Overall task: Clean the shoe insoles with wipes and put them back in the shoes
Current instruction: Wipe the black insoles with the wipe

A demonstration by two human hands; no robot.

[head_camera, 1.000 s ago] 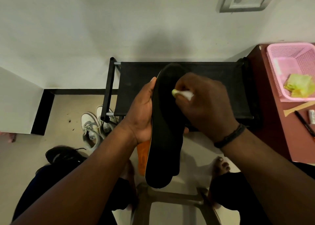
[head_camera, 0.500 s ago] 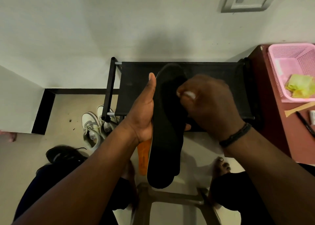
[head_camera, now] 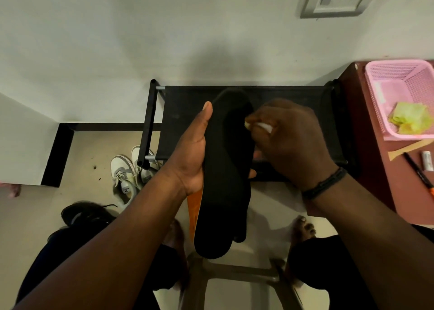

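Not much has changed since half a second ago, honestly. The right hand (head_camera: 291,140) has slid a touch toward the 12 o'clock end of the black insole (head_camera: 225,180), so the white wipe (head_camera: 264,127) now sits a bit closer to the toe area than it did. A second ago it was lower down and more of the wipe was poking out. The left hand (head_camera: 192,154) hasn't budged.

Left hand pose: it's cupping the insole from the 9 o'clock side, palm against the edge, thumb stretched straight up along the rim toward 12, fingers wrapped behind with a couple of tips peeking out on the 3 o'clock side. So it's a proper wrap-around hold. The insole is held up in the air, long axis running 12 to 6, centre of view, over the black fabric shoe rack (head_camera: 187,121). There's an orange underside (head_camera: 196,213) showing along its lower 9 o'clock edge; can't tell if that's a second insole stacked behind or not.

Right hand: knuckles up, fingers curled tight, pinching the bunched wipe against the insole's upper half. Black bracelet (head_camera: 325,184) on that wrist.

White sneakers (head_camera: 126,178) sit on the floor at about 8 o'clock by the rack leg, with a black shoe (head_camera: 87,213) just below them. Pink basket (head_camera: 404,98) at 3 o'clock has a yellow-green cloth (head_camera: 409,118) in it.
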